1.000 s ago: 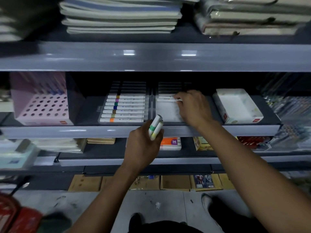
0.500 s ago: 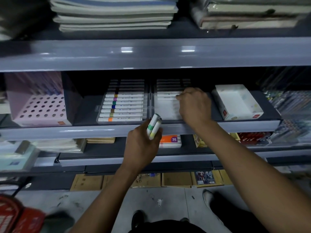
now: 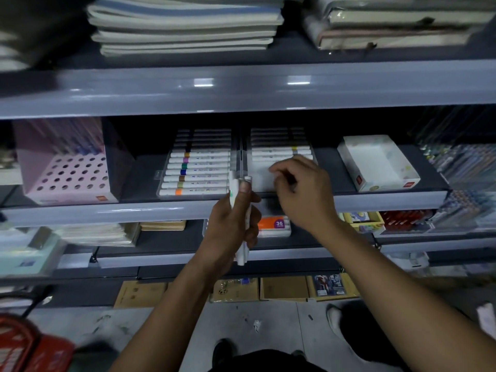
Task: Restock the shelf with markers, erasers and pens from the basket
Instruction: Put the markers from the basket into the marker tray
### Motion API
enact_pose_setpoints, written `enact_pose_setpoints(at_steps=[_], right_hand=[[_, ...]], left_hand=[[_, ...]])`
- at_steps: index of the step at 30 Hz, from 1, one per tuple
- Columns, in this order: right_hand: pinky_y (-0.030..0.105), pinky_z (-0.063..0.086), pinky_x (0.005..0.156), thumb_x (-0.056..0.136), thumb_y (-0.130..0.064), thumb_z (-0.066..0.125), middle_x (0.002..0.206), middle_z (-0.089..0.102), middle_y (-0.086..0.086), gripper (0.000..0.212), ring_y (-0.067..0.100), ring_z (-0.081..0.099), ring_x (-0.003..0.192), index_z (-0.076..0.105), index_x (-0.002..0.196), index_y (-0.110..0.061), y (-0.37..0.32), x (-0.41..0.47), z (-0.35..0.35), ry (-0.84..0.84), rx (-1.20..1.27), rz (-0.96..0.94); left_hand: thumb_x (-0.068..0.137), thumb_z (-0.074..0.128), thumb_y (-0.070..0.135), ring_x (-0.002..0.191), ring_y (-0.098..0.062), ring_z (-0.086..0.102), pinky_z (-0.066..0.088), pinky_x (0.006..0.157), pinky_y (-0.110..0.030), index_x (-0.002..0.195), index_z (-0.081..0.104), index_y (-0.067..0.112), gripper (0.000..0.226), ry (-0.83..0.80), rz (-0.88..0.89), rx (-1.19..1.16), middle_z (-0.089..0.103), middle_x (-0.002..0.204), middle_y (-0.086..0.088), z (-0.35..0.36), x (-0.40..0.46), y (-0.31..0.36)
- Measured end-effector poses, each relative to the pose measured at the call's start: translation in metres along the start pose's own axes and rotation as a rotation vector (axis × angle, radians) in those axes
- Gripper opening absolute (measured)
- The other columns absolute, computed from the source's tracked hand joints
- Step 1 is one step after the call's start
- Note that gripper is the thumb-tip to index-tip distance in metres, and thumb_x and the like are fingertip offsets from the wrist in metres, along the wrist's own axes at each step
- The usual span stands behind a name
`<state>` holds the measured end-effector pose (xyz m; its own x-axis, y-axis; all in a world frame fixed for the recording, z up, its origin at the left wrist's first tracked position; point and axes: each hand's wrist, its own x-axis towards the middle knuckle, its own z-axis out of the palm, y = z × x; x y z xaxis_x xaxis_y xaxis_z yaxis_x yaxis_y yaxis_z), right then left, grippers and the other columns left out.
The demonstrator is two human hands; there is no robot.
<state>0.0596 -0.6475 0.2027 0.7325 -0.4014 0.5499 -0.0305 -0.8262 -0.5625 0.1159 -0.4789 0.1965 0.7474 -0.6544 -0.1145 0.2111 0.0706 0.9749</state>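
Observation:
My left hand grips a small bunch of white markers, held upright in front of the middle shelf's front edge. Their caps reach up to about the clear divider between two marker trays. The left tray is filled with white markers that have coloured bands. The right tray holds markers only in its back rows. My right hand hovers over the right tray's bare front, fingers loosely curled with nothing in them. The red basket sits on the floor at the lower left.
A pink perforated holder stands at the left of the shelf, and a white open box at the right. Stacked notebooks fill the shelf above. An orange marker set and boxes lie on the lower shelves.
My right hand has drawn back from the rear rows of the right tray toward its front. My left hand has risen and turned the markers upright.

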Motion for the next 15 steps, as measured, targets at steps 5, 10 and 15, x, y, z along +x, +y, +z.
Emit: enact_pose_setpoints(at_steps=[5, 10, 15], right_hand=[[0.051, 0.054, 0.071, 0.101, -0.033, 0.062, 0.079, 0.065, 0.009, 0.018, 0.028, 0.068, 0.075, 0.068, 0.112, -0.02, -0.032, -0.016, 0.002, -0.264, 0.447, 0.168], [0.051, 0.056, 0.073, 0.099, -0.026, 0.069, 0.073, 0.064, 0.002, 0.014, 0.021, 0.068, 0.073, 0.073, 0.108, -0.016, -0.036, -0.016, 0.0, -0.282, 0.504, 0.303], [0.05, 0.06, 0.078, 0.098, -0.023, 0.068, 0.082, 0.073, 0.0, 0.01, 0.021, 0.072, 0.081, 0.075, 0.103, -0.019, -0.039, -0.015, -0.002, -0.322, 0.423, 0.365]], left_hand=[[0.097, 0.043, 0.068, 0.049, -0.018, 0.04, 0.038, 0.049, -0.029, 0.083, 0.064, 0.009, 0.064, -0.094, -0.048, -0.136, 0.047, 0.064, -0.007, 0.002, -0.003, 0.004], [0.1, 0.048, 0.061, 0.045, -0.021, 0.047, 0.044, 0.046, -0.029, 0.088, 0.068, 0.009, 0.057, -0.055, -0.08, -0.116, 0.054, 0.064, -0.011, -0.002, -0.002, 0.007], [0.104, 0.051, 0.053, 0.042, -0.022, 0.048, 0.045, 0.043, -0.029, 0.081, 0.061, 0.005, 0.053, 0.011, -0.067, -0.016, 0.057, 0.062, -0.011, -0.003, -0.001, 0.004]])
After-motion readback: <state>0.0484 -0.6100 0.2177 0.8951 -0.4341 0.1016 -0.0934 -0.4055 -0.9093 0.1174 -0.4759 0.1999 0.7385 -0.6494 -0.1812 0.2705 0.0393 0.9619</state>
